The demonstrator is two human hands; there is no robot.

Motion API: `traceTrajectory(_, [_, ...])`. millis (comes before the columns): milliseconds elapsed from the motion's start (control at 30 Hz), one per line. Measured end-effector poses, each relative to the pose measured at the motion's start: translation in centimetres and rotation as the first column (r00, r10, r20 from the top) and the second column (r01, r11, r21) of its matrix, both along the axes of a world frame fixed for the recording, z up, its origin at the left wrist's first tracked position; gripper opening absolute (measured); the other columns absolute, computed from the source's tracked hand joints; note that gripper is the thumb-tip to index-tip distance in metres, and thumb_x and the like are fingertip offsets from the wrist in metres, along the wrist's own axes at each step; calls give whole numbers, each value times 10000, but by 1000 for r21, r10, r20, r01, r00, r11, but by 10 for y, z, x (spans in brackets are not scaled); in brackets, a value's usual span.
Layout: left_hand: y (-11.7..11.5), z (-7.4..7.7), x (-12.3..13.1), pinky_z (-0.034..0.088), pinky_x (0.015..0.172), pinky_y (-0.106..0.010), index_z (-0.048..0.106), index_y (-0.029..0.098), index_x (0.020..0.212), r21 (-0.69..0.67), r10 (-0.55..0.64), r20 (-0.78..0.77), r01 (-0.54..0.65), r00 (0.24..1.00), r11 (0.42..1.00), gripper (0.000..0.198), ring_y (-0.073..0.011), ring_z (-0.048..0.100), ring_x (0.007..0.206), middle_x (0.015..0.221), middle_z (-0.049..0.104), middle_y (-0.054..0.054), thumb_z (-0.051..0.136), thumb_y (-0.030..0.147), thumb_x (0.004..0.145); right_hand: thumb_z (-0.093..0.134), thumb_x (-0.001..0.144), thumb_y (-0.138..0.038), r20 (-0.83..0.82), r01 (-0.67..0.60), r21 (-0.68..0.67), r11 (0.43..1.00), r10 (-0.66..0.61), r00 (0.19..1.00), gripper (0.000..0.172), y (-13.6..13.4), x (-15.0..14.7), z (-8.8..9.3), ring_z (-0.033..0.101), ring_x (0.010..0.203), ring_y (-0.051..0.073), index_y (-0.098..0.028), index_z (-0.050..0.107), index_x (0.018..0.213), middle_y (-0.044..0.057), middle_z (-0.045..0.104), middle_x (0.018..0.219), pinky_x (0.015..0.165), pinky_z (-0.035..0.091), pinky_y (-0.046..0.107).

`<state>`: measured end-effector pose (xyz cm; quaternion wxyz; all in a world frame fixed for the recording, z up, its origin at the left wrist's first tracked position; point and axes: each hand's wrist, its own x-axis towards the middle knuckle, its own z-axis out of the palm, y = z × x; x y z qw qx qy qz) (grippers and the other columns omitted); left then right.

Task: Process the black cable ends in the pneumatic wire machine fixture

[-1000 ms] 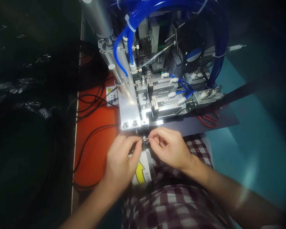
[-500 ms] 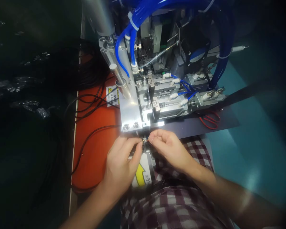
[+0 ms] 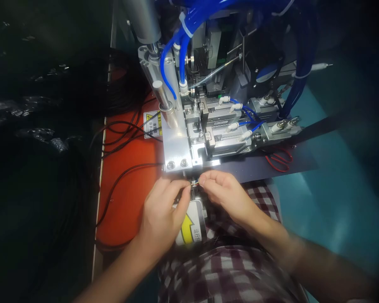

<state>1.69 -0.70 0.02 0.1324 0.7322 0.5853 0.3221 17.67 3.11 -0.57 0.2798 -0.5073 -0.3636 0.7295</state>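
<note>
My left hand [image 3: 164, 204] is closed in a pinch, thumb against forefinger, on the left end of a small metal connector [image 3: 193, 183]. Opposite it, my right hand [image 3: 222, 191] pinches thin coloured wires [image 3: 198, 182] at the connector's right side. Only a short bit of the wires shows between the fingertips; the rest is hidden by the fingers. Both hands are just in front of a bench machine's metal plate [image 3: 177, 153], above a narrow dark part of the machine. A white label with a yellow arrow [image 3: 187, 227] lies below them.
Metal slides [image 3: 229, 141] with blue air tubes [image 3: 189, 21] stand behind the hands. Black cables [image 3: 126, 170] run over the orange board [image 3: 126, 198] on the left. Red-handled scissors [image 3: 279, 160] lie on the dark base at right. A checked garment [image 3: 227, 269] is close below.
The view has shifted slightly, so the machine appears further right. Both hands keep their pinch at the connector; the coloured wires at the right fingertips show a little more spread.
</note>
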Motion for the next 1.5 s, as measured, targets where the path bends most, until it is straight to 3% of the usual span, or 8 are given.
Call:
traceTrajectory(233, [1,0,0,470,674,-239,643,167,858,12,0,-8,0,1000,1000,80,-130,579,725,769,614,-19,583,114,851,594,810,-329,81,-20,47,999,16,997,187,0,3,2,277,451,67,-165,566,725,-79,370,518,418,214,219])
traceTrajectory(433, [1,0,1,474,674,-241,644,168,852,11,4,-4,-4,1000,1000,79,-128,577,722,768,615,-19,583,118,850,625,799,-338,154,-18,168,986,-9,988,186,-3,6,0,349,483,81,-160,590,760,-61,412,550,448,288,225])
traceTrajectory(900, [1,-2,1,473,682,-242,646,165,863,9,3,9,-3,1000,1000,80,-134,586,733,782,620,-25,589,112,845,536,885,-298,250,-138,413,900,33,968,152,-6,4,-7,402,524,106,-192,546,776,-44,445,583,497,347,244])
traceTrajectory(1167, [1,-2,1,480,692,-250,642,168,861,12,-3,12,3,1000,1000,73,-141,588,740,787,624,-28,588,121,848,510,901,-306,288,-166,424,890,42,957,161,-6,5,-11,428,539,115,-198,533,784,-37,461,600,515,367,248])
traceTrajectory(1367, [2,-2,1,473,684,-243,650,147,856,24,-9,11,9,1000,1000,78,-139,586,736,783,626,-35,588,101,843,484,919,-269,394,-271,566,778,34,919,131,-7,9,-11,438,542,108,-197,513,814,-40,468,612,523,356,246])
traceTrajectory(1500, [2,-2,0,473,681,-246,649,150,856,23,-9,6,9,1000,1000,72,-140,585,733,775,624,-31,590,110,843,474,926,-259,406,-293,594,749,36,913,118,-7,9,-12,436,533,105,-196,505,830,-43,466,613,520,356,246])
